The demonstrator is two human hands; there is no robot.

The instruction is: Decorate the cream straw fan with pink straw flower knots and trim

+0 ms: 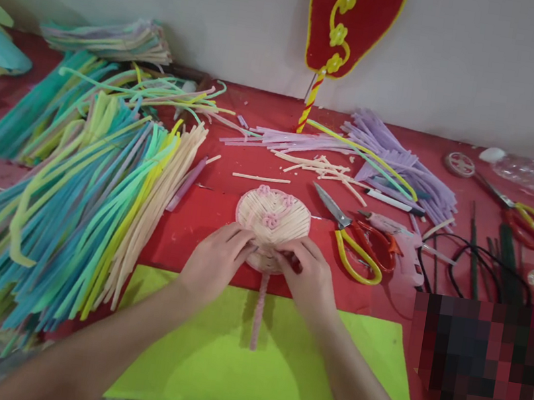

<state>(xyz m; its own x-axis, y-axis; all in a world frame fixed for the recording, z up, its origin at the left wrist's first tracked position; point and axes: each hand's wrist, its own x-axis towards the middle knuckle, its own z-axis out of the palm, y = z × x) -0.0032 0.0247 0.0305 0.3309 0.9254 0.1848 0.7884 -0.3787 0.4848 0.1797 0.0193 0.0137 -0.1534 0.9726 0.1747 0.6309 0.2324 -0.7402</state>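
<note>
A round hand fan (249, 214) of cream pipe cleaners lies face up in front of me, with a pink rim and small pink flowers on its face. Its twisted pink handle (259, 312) points toward me over a yellow-green sheet. My left hand (221, 257) is closed at the fan's lower left, thumb and fingers pinched together on it. From the right, my right hand (309, 270) pinches the fan's lower face, its fingertips close to the left ones. Whether a small loose strip is also between the fingertips is hidden.
Bundles of coloured pipe cleaners (81, 199) spread at the left; purple ones (398, 159) lie at the back. Scissors (349, 236) and a pink glue gun (403, 247) rest at right. A red fan (353, 26) stands against the wall. The yellow-green sheet (202, 364) lies in front.
</note>
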